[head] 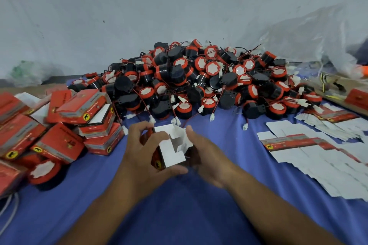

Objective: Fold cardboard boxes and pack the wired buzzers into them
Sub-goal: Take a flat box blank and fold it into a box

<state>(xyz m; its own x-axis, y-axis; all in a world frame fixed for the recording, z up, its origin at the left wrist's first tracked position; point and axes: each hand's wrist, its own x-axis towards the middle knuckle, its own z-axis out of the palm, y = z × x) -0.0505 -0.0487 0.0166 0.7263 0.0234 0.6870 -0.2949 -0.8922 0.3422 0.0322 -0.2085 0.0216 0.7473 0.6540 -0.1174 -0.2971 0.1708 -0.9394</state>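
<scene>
Covering most of the view: desk point(179, 215) under a smooth blue cloth, grey wall behind. Biggest item on it is the heap of wired buzzers point(199, 81) at back centre. They are squat black plastic cylinders with red rims and white faces. Their thin red/black leads end in small white connectors point(245, 126), all tangled, some spilling forward onto the cloth. Crinkled clear plastic bag point(308, 36) behind the heap on the right, partly blurred. Left side: loose stack of folded boxes point(59, 125), glossy red card with grey bands and a round yellow badge. They lie at all angles, some with end flaps open. Right side: fanned spread of flat box blanks point(318, 155), mostly white face up, a few red printed strips showing. One loose buzzer point(44, 173) lies white face up at the foot of the left stack. Centre front: both hands on one half-formed cardboard box point(171, 153), white inside towards the camera, red outside, flaps standing open. Left hand point(139, 161) grips its left side, fingers curled at the top edge, thumb under the near edge. Right hand point(207, 157) holds the right side, thumb by a flap; its fingers are hidden behind the card and blurred. Nearest connectors sit just beyond the box.
</scene>
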